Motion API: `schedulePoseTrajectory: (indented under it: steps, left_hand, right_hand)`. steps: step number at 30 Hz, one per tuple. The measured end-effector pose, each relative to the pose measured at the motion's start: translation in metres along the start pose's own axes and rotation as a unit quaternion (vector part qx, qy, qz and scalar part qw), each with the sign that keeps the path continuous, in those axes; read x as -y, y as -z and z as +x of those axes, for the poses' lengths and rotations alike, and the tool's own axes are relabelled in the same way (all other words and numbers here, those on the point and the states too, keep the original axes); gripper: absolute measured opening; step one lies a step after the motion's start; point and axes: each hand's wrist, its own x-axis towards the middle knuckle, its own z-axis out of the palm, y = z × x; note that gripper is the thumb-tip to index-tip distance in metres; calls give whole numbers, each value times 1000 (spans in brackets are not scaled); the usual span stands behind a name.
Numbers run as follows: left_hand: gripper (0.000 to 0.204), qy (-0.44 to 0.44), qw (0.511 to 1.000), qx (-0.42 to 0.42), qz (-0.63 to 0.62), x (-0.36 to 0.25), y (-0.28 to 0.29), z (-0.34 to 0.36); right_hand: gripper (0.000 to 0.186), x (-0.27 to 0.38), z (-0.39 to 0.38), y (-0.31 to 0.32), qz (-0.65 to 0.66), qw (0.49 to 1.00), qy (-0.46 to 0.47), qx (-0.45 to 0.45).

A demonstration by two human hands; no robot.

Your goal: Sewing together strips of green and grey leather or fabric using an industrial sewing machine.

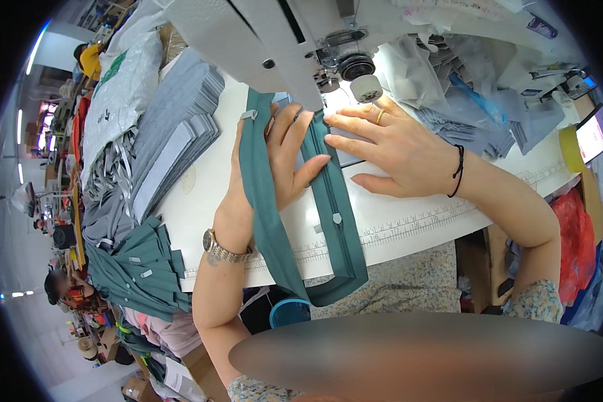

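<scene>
1. Left hand (275, 167) lies palm down on the teal fabric strip (268, 221), fingers spread and pressing it flat to the worktop (409, 221), thumb angled toward the right; it clamps nothing. A metal watch (222, 250) sits on its wrist.
2. Right hand (388, 144) rests flat just beside it, fingers stretched out and close together, their tips touching the strip near the sewing machine (281, 40). It wears a gold ring (380, 116) and a black cord bracelet (458, 171).
3. The teal fabric strip is long and narrow, folded into a loop: two bands run from under the machine's head down across the white worktop and join in a bend hanging over the near edge. Small pale tabs show on it, one near the top and one lower down.
4. The machine's white arm covers the far end of the strip, so where the strip ends cannot be told.
5. A ruler scale is printed along the worktop's near edge.
6. Left of the hands lie stacks of grey fabric pieces (174, 127), with a pile of teal pieces (141, 268) lower down.
7. More grey pieces (476, 114) lie heaped to the right, behind the right hand.
8. A blue round container (289, 312) shows below the worktop edge.
</scene>
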Motion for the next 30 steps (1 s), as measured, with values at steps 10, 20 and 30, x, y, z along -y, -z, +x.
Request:
schedulePoseTrajectory:
  steps: [10,20,30]
  left_hand:
    - [52,61,998,18,29,10,5,-8]
    - [53,79,996,30,12,7,7,-11]
    - [55,84,994,33,53,15,15,-14]
  right_hand:
    - [60,5,3,1,-15,999,-13,44]
    - [51,5,2,-3,-44,999,6,11]
    - [48,6,0,0,-60,998,22,-1]
